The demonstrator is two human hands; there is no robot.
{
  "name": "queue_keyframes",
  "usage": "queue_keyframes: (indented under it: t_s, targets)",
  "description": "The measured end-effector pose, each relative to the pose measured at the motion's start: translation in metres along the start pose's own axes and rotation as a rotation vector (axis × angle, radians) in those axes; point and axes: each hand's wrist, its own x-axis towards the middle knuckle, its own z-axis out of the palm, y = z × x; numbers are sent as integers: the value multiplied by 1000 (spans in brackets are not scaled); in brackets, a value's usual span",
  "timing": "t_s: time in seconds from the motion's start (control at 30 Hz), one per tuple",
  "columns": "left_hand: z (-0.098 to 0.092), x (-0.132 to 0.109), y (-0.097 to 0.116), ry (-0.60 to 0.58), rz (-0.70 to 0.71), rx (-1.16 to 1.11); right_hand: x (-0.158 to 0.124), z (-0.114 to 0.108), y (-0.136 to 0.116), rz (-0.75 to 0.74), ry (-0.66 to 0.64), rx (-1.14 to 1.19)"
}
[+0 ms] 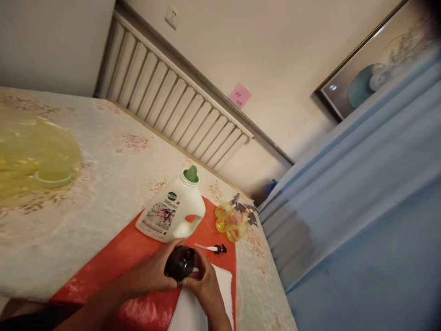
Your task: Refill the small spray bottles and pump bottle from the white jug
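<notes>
A dark, glossy bottle (179, 263) is held between my two hands over a red sheet (117, 250). My left hand (156, 271) wraps its left side, and my right hand (205, 280) grips its right side. Just beyond my hands stands a white jug (172, 211) with a printed label, a side handle and a green piece in its open mouth. A black pump head (219, 248) with a pale tube lies right of the jug. Beneath my right hand is a white sheet (222, 289).
Several small yellow-liquid bottles (230, 223) stand at the red sheet's far right corner. A large clear yellowish container (37, 151) is at the left on the flowered tablecloth (110, 170). Beyond are a radiator (179, 101) and a blue curtain (372, 193).
</notes>
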Motion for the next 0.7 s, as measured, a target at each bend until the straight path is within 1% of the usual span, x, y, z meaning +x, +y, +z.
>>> queue_keyframes:
  t_s: [0.07,0.13,0.27,0.3,0.37,0.47,0.57,0.63,0.7]
  targets:
    - [-2,-1,-2,2,-15,18,0,1,2,10,3,-5]
    - [-2,-2,-3,4,0,11,0,0,5,1,-28,7]
    - [-3,-2,-1,8,-1,-1,4,-12,9,14,-109,119]
    - [-3,-2,1,8,-6,10,7,-16,10,20,-108,152]
    - [-3,-3,3,7,-15,38,15,-25,10,28,-61,191]
    - [-4,-4,7,13,-17,50,37,-33,6,17,46,216]
    - [-4,-6,11,-6,2,17,66,-30,-6,-40,107,233]
    - [-4,-7,14,-17,9,12,86,-22,-16,-109,91,223]
    - [-4,-7,15,-14,5,16,102,-13,-24,-143,29,216]
